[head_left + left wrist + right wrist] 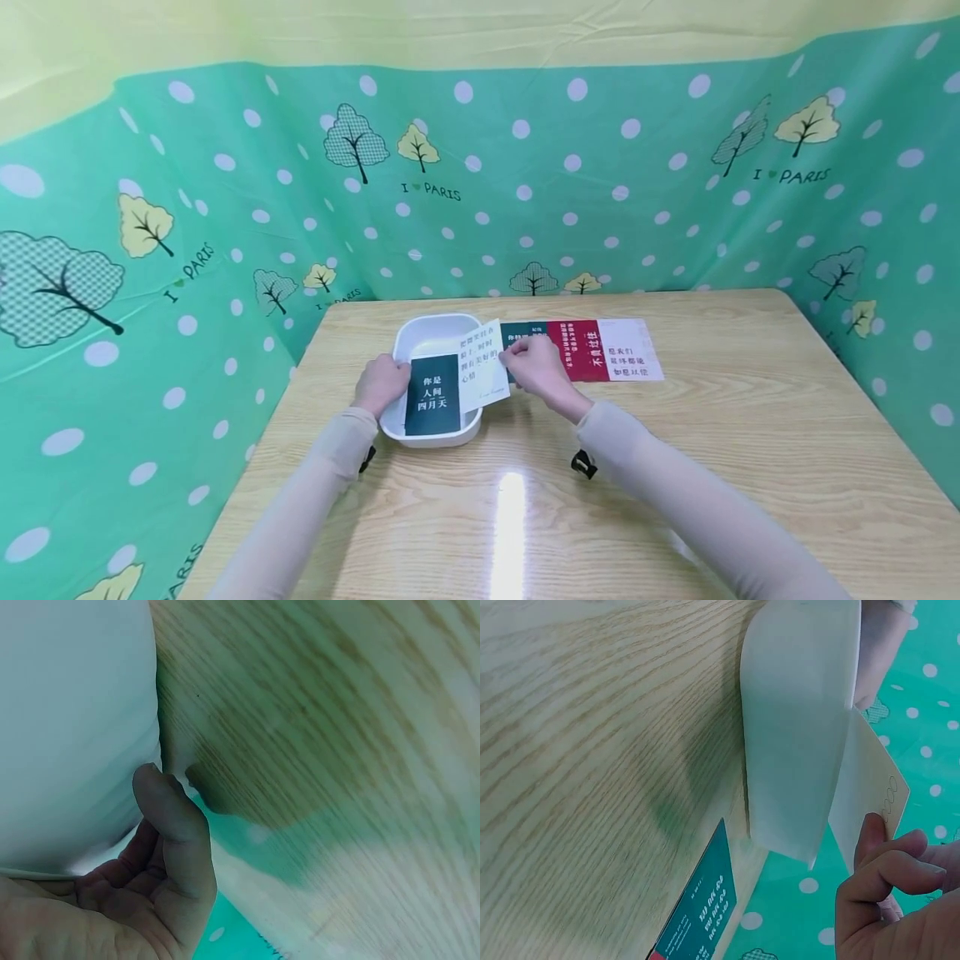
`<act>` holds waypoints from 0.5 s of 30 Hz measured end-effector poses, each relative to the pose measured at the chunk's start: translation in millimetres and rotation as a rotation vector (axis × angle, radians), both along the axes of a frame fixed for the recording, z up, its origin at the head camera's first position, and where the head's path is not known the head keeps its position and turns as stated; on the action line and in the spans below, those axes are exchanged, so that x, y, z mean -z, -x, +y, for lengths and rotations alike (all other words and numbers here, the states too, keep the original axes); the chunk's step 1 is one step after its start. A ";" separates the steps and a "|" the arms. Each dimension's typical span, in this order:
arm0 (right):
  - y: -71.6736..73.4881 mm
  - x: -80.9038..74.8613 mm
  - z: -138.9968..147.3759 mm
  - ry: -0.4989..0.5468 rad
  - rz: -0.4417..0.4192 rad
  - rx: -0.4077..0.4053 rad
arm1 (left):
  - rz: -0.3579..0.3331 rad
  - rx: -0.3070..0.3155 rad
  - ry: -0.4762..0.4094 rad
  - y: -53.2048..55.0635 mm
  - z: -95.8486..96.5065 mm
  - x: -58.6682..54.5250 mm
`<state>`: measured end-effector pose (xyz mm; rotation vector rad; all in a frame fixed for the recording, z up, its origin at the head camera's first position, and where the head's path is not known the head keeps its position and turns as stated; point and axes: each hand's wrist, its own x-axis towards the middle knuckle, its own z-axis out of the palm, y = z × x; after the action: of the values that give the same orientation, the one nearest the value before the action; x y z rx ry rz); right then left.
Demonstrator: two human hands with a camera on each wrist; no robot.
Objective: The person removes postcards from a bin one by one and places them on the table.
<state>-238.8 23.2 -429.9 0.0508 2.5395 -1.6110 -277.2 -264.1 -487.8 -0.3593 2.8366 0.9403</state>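
Note:
A white plastic basin (438, 327) stands on the table, and my left hand (382, 384) grips its left rim. In the left wrist view, the thumb and curled fingers (176, 825) are at the basin's edge. A dark green card (432, 400) with white writing lies in the basin. My right hand (537, 367) pinches a white card (483, 379) with dark writing by its right edge. This card is tilted over the basin's right side, overlapping the green one. From the right wrist view, the card's plain back (866, 776) shows beyond the basin wall.
Right of the basin, several cards lie in a row: dark green ones (512, 327) partly behind my right hand, a red one (581, 354) and a white one (633, 350). A green dotted curtain (600, 217) encloses the wooden table (675, 467) at the back and sides.

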 end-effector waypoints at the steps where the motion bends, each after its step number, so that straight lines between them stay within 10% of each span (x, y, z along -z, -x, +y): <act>1: -0.9 -0.4 1.2 0.000 0.003 0.002 | 0.000 0.001 -0.003 0.0 -0.2 0.0; 15: -10.6 4.5 17.5 0.022 -0.010 0.023 | 0.023 0.027 0.016 1.2 -2.9 0.2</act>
<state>-228.2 40.7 -434.4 0.0864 2.5225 -1.6428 -278.5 -267.0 -488.0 -0.3133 2.8639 0.9233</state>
